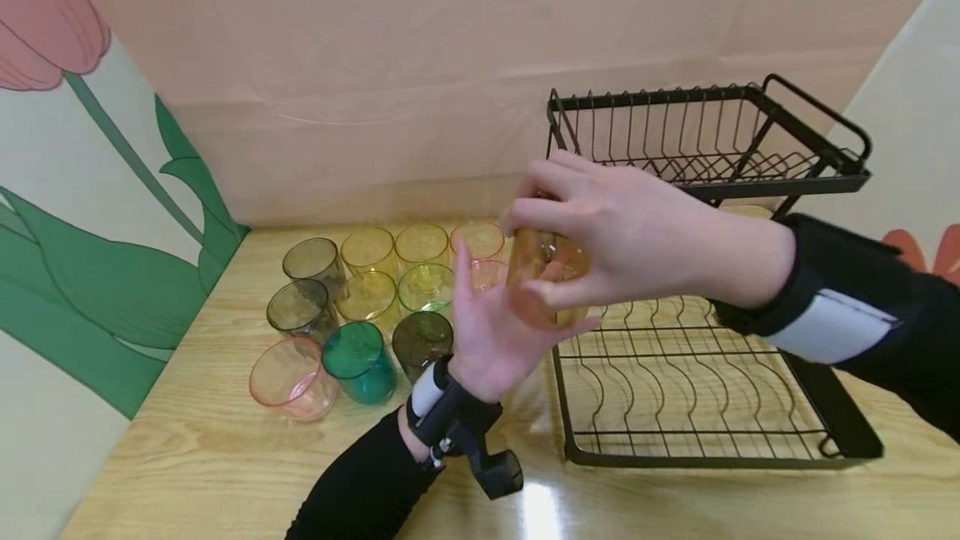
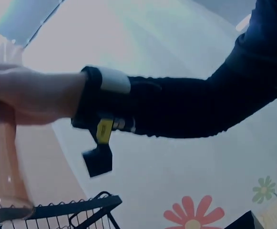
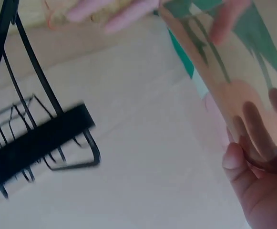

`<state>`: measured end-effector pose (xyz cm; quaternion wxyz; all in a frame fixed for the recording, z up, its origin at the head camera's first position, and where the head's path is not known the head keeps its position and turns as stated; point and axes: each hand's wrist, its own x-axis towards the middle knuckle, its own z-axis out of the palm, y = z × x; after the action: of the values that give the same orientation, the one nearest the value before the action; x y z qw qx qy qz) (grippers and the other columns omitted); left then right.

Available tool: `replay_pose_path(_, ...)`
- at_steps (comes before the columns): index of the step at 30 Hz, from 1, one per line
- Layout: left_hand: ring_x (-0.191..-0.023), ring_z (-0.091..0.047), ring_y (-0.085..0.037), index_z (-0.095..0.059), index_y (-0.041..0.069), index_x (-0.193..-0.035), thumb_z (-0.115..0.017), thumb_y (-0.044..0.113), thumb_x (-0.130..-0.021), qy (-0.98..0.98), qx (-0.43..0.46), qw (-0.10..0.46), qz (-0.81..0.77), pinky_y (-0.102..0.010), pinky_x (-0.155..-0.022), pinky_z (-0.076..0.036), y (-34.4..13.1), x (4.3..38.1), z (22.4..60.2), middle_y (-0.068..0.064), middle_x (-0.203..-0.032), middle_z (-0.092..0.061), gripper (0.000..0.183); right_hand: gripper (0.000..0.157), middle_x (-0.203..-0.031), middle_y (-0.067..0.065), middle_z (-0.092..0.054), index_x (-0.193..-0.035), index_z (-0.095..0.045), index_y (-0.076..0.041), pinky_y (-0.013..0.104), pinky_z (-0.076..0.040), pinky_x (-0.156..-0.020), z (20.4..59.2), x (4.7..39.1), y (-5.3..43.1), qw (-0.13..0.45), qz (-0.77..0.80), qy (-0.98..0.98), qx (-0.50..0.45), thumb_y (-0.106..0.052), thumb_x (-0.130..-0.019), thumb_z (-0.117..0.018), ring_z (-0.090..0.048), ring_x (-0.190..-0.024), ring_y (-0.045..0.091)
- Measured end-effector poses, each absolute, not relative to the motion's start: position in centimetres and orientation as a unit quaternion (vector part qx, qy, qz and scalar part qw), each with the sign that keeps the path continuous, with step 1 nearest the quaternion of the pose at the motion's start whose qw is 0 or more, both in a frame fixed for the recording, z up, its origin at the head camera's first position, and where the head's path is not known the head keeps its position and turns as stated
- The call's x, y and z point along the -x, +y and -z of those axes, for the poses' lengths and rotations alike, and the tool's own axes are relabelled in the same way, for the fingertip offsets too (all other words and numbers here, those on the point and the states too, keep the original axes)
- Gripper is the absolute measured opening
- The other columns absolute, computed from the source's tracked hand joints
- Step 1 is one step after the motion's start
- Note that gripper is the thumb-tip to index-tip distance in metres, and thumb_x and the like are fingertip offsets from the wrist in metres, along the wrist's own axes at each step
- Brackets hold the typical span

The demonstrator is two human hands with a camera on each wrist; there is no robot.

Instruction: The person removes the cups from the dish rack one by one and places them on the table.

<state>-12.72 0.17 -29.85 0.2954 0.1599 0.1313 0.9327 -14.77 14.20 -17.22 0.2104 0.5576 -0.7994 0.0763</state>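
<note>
An amber drinking glass (image 1: 534,255) is in my right hand (image 1: 618,223), which grips it from above with thumb and fingers. In the right wrist view the clear orange glass (image 3: 219,81) shows tilted, with fingers wrapped about its one end. My left hand (image 1: 489,340) is just below and beside the glass, palm up with fingers and thumb spread; the glass overlaps that palm in the head view. To its left, several coloured glasses stand in rows, among them a teal glass (image 1: 360,365), a pink glass (image 1: 294,382) and a dark grey glass (image 1: 422,344).
A black two-tier dish rack (image 1: 712,462) stands on the wood-look table (image 1: 180,473) at the right, its upper basket (image 1: 765,188) raised at the back. A pink backdrop (image 1: 360,40) and flower-printed panels enclose the table.
</note>
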Motion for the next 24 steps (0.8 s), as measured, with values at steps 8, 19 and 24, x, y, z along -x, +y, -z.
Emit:
replay_pose_path(8, -0.129, -0.029, -0.029, -0.035, 0.032, -0.139, -0.035, 0.074, -0.079, 0.128, -0.162, 0.301, -0.931, -0.056, -0.097, -0.025, 0.2, 11.7, 29.2, -0.007, -0.145, -0.03, 0.073, 0.037, -0.092, -0.004, -0.046, -0.101, -0.058, -0.018, 0.021, -0.038, -0.051, 18.7, 14.7, 13.5, 0.23, -0.112, -0.776, -0.577, -0.038, -0.071, -0.067, -0.037, -0.076, 0.008)
replay_pose_path(19, -0.107, -0.044, -0.017, -0.057, 0.025, -0.11, -0.051, 0.056, -0.082, 0.197, -0.043, 0.265, -0.943, -0.036, -0.088, -0.036, 0.2, 11.3, 29.9, 0.001, -0.113, -0.051, 0.042, 0.038, -0.096, -0.003, -0.048, -0.104, -0.058, -0.018, 0.021, -0.038, -0.055, 20.1, 14.5, 13.0, 0.22, -0.112, -0.777, -0.579, -0.04, -0.074, -0.065, -0.04, -0.08, 0.009)
replay_pose_path(24, -0.095, -0.047, -0.016, -0.057, 0.025, -0.108, -0.049, 0.057, -0.084, 0.289, -0.041, 0.253, -0.923, -0.03, -0.075, -0.04, -0.4, 11.7, 30.5, 0.0, -0.107, -0.053, 0.041, 0.045, -0.104, -0.002, -0.05, -0.111, -0.056, -0.016, 0.023, -0.042, -0.063, 21.1, 14.6, 13.7, 0.19, -0.106, -0.796, -0.565, -0.048, -0.08, -0.06, -0.043, -0.088, 0.01)
